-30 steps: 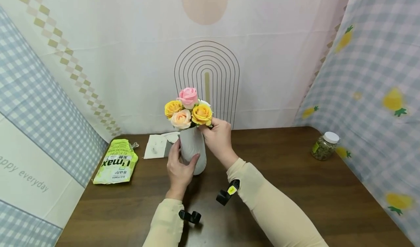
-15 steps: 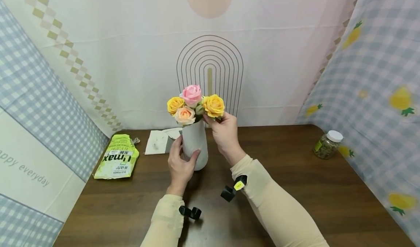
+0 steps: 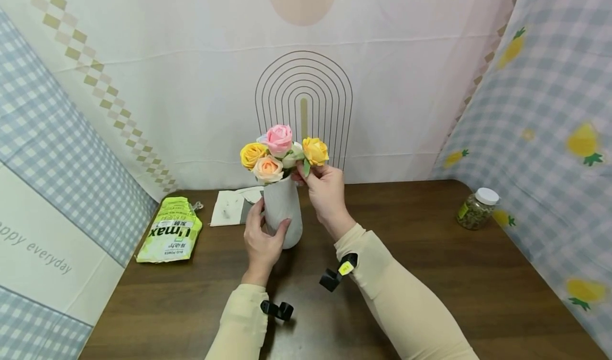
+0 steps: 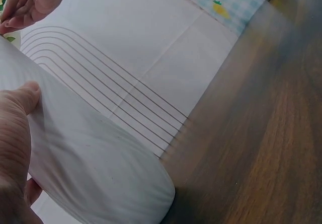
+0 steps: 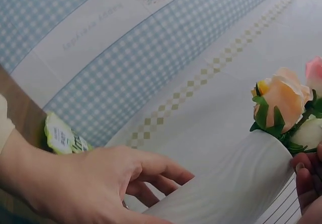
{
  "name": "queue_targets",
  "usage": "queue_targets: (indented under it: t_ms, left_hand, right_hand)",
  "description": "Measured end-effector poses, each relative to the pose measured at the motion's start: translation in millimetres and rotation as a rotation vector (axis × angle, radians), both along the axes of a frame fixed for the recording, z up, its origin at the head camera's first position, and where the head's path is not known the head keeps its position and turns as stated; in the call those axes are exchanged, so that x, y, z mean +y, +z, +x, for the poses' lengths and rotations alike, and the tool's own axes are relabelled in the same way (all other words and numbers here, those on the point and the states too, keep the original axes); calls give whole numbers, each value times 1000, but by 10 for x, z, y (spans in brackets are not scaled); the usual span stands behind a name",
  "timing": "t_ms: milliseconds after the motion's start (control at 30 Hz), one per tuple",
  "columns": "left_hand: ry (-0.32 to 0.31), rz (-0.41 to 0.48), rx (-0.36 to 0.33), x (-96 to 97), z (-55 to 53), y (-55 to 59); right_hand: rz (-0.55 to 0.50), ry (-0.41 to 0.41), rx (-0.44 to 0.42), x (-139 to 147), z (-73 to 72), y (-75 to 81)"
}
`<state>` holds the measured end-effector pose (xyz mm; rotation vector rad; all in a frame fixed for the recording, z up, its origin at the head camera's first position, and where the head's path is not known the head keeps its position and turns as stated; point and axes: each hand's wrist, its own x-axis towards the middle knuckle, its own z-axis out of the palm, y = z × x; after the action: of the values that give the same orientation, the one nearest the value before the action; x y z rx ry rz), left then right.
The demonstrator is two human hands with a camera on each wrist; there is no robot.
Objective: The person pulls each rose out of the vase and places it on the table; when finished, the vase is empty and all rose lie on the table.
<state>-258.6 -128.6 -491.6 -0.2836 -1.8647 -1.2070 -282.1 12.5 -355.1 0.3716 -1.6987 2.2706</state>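
A white ribbed vase stands on the wooden table, and my left hand grips its side, thumb in front. At the vase's mouth my right hand pinches a yellow rose just below the bloom; its lower stem is hidden. A green leaf hangs beside the thumb. Left of it are a pink rose, a peach rose, a second yellow rose and a white rose. In the right wrist view, the right fingertips are right at the vase's rim.
A green-and-white bag lies at the table's left. Behind the vase is a white and grey paper. A white-capped jar stands near the right edge. Patterned cloth hangs around the table.
My right hand has shifted the yellow rose right and slightly up, apart from the other blooms, then tilted it so a leaf shows. The left hand keeps its grip on the vase.
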Motion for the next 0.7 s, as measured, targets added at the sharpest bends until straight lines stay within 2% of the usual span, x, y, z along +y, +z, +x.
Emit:
queue_targets:
  t_ms: [333, 700]
  left_hand:
    - [3, 7, -4, -11, -1, 5]
    - [-12, 20, -16, -10, -6, -3]
  right_hand:
    - [-228, 15, -27, 112, -46, 85]
    - [-361, 18, 4, 298, -30, 174]
